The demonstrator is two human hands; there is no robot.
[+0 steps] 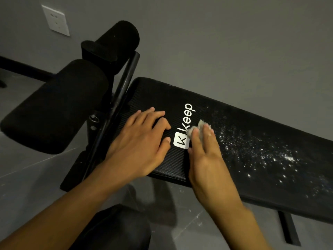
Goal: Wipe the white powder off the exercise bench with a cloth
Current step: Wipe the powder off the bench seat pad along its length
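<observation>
1. Left hand [142, 141] lies flat on the exercise bench [239, 179], fingers spread and relaxed, gripping nothing.
2. Right hand [205, 159] reaches forward, straight fingers pressing the little cloth [197, 126] onto the pad right by the logo [182, 141].
3. White powder [266, 154] is scattered just right of the cloth.

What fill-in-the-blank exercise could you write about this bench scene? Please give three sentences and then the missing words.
1. The white powder lies on the bench to the ____ of the cloth, which the right hand presses down.
2. The left hand rests on the bench and holds ____.
3. The white logo on the bench reads ____.
Missing words: right; nothing; Keep.
</observation>
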